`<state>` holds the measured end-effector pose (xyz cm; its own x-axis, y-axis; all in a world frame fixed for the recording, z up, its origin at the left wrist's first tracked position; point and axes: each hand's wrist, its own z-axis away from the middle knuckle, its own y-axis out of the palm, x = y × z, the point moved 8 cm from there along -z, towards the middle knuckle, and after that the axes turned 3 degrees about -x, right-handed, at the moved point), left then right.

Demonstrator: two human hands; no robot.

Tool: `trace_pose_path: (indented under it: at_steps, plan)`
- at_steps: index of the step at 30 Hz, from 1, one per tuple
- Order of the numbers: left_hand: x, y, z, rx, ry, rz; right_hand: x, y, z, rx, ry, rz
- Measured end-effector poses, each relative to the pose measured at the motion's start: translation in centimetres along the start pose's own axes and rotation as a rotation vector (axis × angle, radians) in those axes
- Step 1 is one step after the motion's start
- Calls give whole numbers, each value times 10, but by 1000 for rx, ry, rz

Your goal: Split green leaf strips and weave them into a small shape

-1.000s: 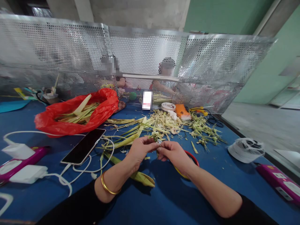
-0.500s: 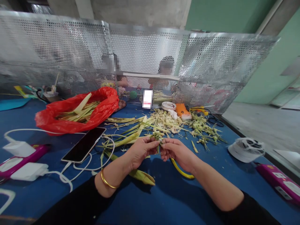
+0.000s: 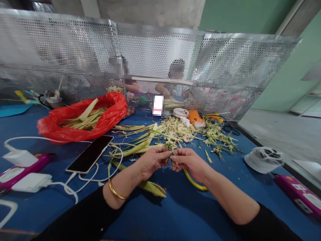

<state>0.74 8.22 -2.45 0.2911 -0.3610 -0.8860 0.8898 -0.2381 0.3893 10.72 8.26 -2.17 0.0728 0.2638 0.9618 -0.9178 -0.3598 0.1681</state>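
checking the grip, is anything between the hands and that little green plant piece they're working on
Nothing visible does. The left hand and right hand both pinch the small green plant piece directly with bare fingertips, above the blue table.

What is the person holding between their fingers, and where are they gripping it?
A small green plant sprig, pinched at its lower end between the fingertips of the left hand and right hand.

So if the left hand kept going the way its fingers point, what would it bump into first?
The left hand points right, at the right hand; the small green plant piece pinched between them probably comes first.
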Motion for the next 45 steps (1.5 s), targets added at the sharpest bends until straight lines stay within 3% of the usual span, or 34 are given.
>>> trace_pose_path:
  at_steps: [5, 10, 16, 20, 23, 32, 40, 45]
  plan:
    - [4, -2, 1, -37, -41, -16, 2, -4, -2, -78, -79, 143]
    - [-3, -11, 0, -179, 92, -234, -1, -5, -2, -137, -86, 250]
    - [-25, -3, 5, -182, 221, -417, 6, -3, 2, -13, -35, 173]
    - [-25, -2, 5, -180, 245, -391, 6, -6, 0, -58, -67, 218]
    - [-18, -4, 2, -169, 202, -317, 9, -7, -2, -126, -167, 341]
    - [-12, -12, 1, -218, 106, -172, 20, -10, 0, -166, -316, 495]
    - [-11, -12, 1, -282, 206, -112, 18, -9, 2, -189, -257, 412]
    - [-8, -13, -1, -230, 147, -61, 24, -11, 4, -242, -357, 595]
